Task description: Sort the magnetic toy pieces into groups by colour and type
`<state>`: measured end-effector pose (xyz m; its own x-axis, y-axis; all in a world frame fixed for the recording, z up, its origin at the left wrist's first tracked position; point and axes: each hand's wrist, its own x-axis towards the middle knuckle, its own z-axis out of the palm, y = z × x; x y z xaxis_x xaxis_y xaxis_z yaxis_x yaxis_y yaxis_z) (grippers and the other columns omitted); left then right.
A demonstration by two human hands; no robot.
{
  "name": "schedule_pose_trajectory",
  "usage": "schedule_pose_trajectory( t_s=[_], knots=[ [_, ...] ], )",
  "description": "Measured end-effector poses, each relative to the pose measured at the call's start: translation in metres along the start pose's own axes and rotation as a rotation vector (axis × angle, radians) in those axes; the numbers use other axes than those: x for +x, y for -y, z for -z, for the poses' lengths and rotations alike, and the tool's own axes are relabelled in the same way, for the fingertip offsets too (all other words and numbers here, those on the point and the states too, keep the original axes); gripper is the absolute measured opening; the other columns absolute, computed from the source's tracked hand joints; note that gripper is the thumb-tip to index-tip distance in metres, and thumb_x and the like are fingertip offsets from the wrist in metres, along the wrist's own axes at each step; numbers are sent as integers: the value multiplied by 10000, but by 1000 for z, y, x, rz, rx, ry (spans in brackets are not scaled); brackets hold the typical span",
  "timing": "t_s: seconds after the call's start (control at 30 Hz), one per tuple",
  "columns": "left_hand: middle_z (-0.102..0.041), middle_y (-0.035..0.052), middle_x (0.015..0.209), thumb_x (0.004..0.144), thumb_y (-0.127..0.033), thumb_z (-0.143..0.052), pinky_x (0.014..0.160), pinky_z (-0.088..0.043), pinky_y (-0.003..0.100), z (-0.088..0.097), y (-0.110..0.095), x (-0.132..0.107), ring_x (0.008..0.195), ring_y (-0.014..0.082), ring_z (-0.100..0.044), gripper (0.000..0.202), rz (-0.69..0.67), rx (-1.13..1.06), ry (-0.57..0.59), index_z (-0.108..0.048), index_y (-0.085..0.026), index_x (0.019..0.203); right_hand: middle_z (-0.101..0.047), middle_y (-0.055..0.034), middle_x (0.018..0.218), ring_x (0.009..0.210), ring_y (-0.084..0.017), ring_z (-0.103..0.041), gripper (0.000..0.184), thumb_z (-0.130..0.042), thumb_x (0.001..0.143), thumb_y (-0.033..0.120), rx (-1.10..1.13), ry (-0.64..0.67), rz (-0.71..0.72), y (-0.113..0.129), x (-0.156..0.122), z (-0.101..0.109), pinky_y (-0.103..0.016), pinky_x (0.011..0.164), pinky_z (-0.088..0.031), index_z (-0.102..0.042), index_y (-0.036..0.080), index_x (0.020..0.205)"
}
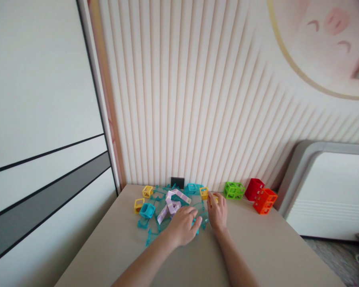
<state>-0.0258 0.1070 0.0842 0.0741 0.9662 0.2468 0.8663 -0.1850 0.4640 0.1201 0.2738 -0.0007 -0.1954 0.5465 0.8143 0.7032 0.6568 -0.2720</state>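
Note:
My left hand (183, 225) lies palm down on a heap of clear teal plastic track pieces (155, 229) in the middle of the beige table (272, 251). Its fingers touch a teal piece near a lilac track strip (171, 204). My right hand (217, 213) rests just to the right, fingertips at a small yellow cube frame (213, 198); whether it grips the frame is unclear. More open cube frames lie around: yellow (147, 191), another yellow (138, 205), teal (147, 210), and yellow (204, 192).
A green cube frame (234, 190), a red one (254, 188) and stacked orange ones (265, 201) stand at the back right. A small black box (177, 182) leans against the ribbed wall. A white headboard (329, 191) stands to the right, a white cabinet panel (44, 131) left.

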Motion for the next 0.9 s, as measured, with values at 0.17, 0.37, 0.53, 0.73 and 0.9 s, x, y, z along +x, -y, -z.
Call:
schedule_pose_trajectory(
  t_s=[0.17, 0.37, 0.53, 0.73, 0.9],
  knots=[
    [-728, 204, 1232, 1033, -467, -255, 1051, -474, 486, -28, -5, 38, 1200, 349, -656, 599, 76, -28, 68, -716, -112, 1175, -655, -142, 1075, 987, -283, -587, 331, -427, 1036, 310, 0, -15, -1, 0, -2, 4, -445, 873, -525, -725, 218, 1144],
    [-753, 232, 1155, 983, -547, -354, 1066, -418, 595, -39, -4, 40, 1167, 418, -660, 600, 181, -126, 71, -712, -104, 1172, -642, -123, 1059, 996, -269, -589, 313, -435, 1037, 325, 45, -74, -66, 0, 2, 5, -448, 898, -528, -715, 221, 1130],
    [-590, 281, 1419, 956, -581, -444, 1155, -334, 572, -20, 3, 44, 1370, 422, -510, 702, 233, -361, -74, -545, -49, 1403, -617, -126, 1096, 1051, -272, -587, 286, -471, 1031, 310, 156, -158, -49, 9, 10, 12, -481, 916, -535, -699, 217, 1176],
    [-648, 166, 1327, 946, -689, -483, 948, -551, 416, 25, 9, 39, 1168, 286, -677, 707, 270, -981, -299, -439, -211, 1466, -628, -68, 1117, 1114, -244, -620, 249, -590, 973, 225, 350, -144, 182, 70, 25, 30, -442, 936, -568, -719, 325, 1160],
    [-702, 62, 1068, 749, -505, -855, 825, -591, 337, 61, 10, 29, 956, 215, -713, 605, 268, -1423, -567, -586, -211, 1204, -554, -125, 1291, 1216, -283, -588, 350, -558, 979, 179, 632, -137, 94, 141, 48, 50, -497, 967, -571, -649, 302, 1294]
  ],
)
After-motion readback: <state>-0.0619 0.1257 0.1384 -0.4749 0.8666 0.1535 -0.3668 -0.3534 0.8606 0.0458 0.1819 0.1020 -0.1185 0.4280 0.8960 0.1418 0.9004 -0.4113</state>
